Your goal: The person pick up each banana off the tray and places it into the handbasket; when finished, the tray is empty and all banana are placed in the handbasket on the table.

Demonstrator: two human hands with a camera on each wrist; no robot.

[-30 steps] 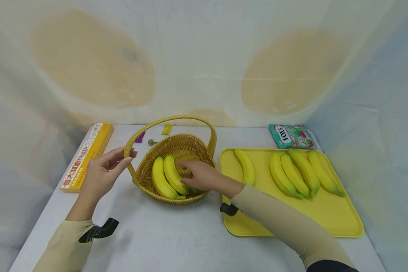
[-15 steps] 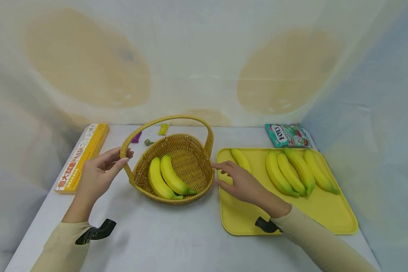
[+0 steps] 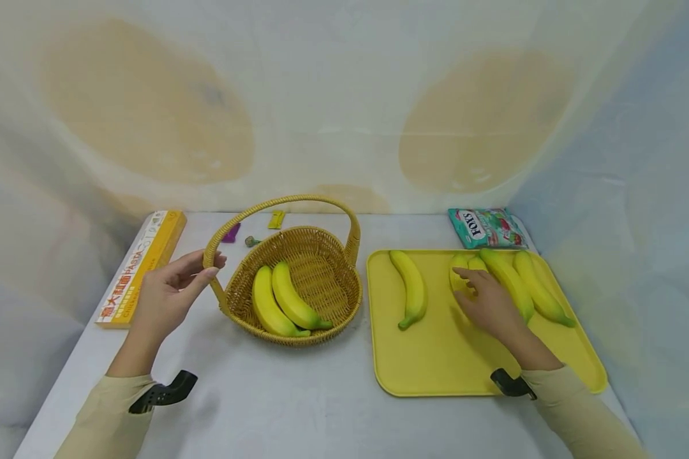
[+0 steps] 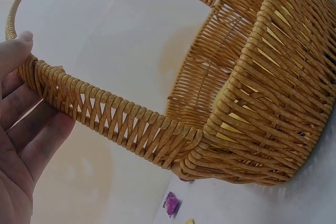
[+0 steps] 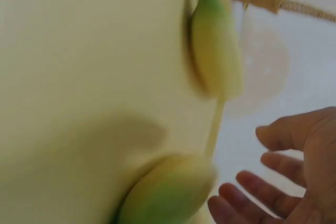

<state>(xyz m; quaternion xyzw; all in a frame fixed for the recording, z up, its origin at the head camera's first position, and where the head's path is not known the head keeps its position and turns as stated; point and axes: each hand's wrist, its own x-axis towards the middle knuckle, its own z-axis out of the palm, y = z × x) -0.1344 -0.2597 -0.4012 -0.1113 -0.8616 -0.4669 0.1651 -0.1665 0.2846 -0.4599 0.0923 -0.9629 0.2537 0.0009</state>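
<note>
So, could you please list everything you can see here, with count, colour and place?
wicker basket: one, tan, table centre, with a hoop handle
bananas in the basket: two, yellow with green tips
tray: one, yellow, right of the basket
bananas on the tray: one apart at left, a group at right, partly hidden by the hand, count unsure
pasta box: one, yellow, table's left edge
Fox's candy bag: one, teal, behind the tray
small wrappers: yellow and purple, behind the basket
table: one, white
left hand: holds the basket handle
right hand: open, on the grouped bananas
</note>
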